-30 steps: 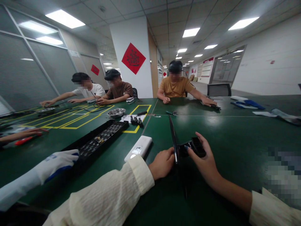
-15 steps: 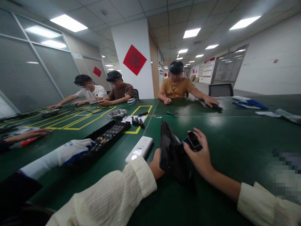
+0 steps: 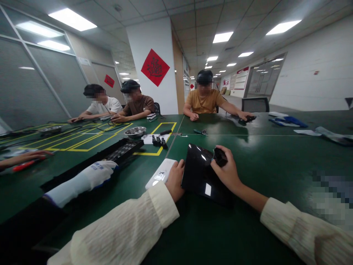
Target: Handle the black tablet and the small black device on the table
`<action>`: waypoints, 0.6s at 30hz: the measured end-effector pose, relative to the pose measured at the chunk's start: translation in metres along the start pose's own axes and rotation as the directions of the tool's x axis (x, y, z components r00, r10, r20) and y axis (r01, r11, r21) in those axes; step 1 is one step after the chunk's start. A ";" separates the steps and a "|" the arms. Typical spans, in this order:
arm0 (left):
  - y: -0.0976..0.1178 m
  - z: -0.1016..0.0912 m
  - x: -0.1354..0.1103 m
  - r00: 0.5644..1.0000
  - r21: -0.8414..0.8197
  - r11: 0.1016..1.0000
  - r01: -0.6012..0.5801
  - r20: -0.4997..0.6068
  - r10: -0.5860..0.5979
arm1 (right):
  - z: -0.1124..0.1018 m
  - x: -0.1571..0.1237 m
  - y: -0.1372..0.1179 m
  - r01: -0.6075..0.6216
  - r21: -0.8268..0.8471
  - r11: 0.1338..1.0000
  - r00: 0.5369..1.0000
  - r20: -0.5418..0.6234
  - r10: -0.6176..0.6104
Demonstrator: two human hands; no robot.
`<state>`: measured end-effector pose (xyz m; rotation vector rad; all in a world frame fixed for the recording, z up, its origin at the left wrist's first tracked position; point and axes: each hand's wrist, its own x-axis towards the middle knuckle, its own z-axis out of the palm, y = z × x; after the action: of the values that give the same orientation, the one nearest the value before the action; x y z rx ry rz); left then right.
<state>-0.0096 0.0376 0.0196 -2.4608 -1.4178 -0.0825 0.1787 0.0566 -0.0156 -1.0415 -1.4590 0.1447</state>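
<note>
My left hand (image 3: 175,181) is closed on the left edge of a glossy black flat panel (image 3: 200,167), which looks like a tablet. The panel leans back over the table, its shiny face reflecting the ceiling lights. In my right hand (image 3: 230,171) is a small black block-shaped part (image 3: 220,157), held between thumb and fingers at the panel's upper right; its exact kind I cannot make out. Just left of my left hand lies a white power-bank-like box (image 3: 158,175) with a label and a round spot on it.
A co-worker's gloved hand (image 3: 100,170) reaches over a long black tray (image 3: 79,171) at left. Beyond are a metal bowl (image 3: 135,131), several black parts (image 3: 160,141) and pliers (image 3: 200,131). Another hand (image 3: 37,156) lies near a red-handled tool (image 3: 26,165). People sit opposite.
The black panel has turned from nearly edge-on to show its glossy face. My right hand has rotated with the black part. The co-worker's gloved hand has shifted over the tray.
</note>
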 end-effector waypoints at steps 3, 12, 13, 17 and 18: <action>-0.010 0.002 0.002 0.996 0.223 0.972 0.072 -0.067 -0.058 | 0.003 0.006 0.005 0.048 -0.036 0.998 0.999 0.006 -0.048; -0.024 0.016 0.009 0.953 0.225 0.944 0.241 -0.239 -0.186 | 0.014 0.015 0.005 0.261 -0.123 0.958 0.873 0.455 -0.179; -0.023 0.018 0.009 0.954 0.219 0.949 0.227 -0.244 -0.172 | 0.014 0.016 0.007 0.253 -0.136 0.958 0.875 0.455 -0.167; -0.019 0.023 0.005 0.963 0.186 0.962 0.200 -0.216 -0.158 | 0.013 0.020 0.015 0.203 -0.162 0.966 0.924 0.358 -0.134; -0.019 0.024 0.004 0.966 0.185 0.962 0.199 -0.204 -0.160 | 0.012 0.020 0.017 0.191 -0.161 0.968 0.939 0.316 -0.133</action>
<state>-0.0258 0.0570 0.0020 -2.0962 -1.4842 -0.1927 0.1808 0.0854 -0.0145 -1.0789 -1.8613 0.0475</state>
